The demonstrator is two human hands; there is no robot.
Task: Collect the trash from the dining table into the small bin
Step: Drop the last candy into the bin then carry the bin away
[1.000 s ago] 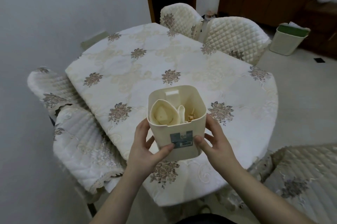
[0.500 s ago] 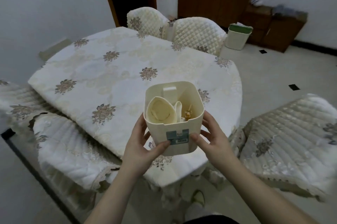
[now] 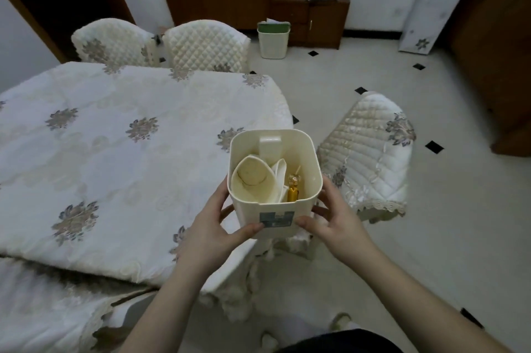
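Left hand (image 3: pixel 214 222) and right hand (image 3: pixel 334 219) each grip a side wall of the small bin (image 3: pixel 274 180), held upright off the surface (image 3: pixel 115 151), probably to keep the paper cup (image 3: pixel 253 177) and gold wrapper (image 3: pixel 293 190) inside. Covered chair (image 3: pixel 370 148) stands just beside; floor bin (image 3: pixel 273 39) well apart.

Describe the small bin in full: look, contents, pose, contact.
The small bin is cream, plastic-looking, square with rounded corners, open-topped, with a blue-grey label on its near wall. It is held upright beyond the table's edge by the left hand and right hand. Inside lie a crushed paper cup and a gold wrapper.
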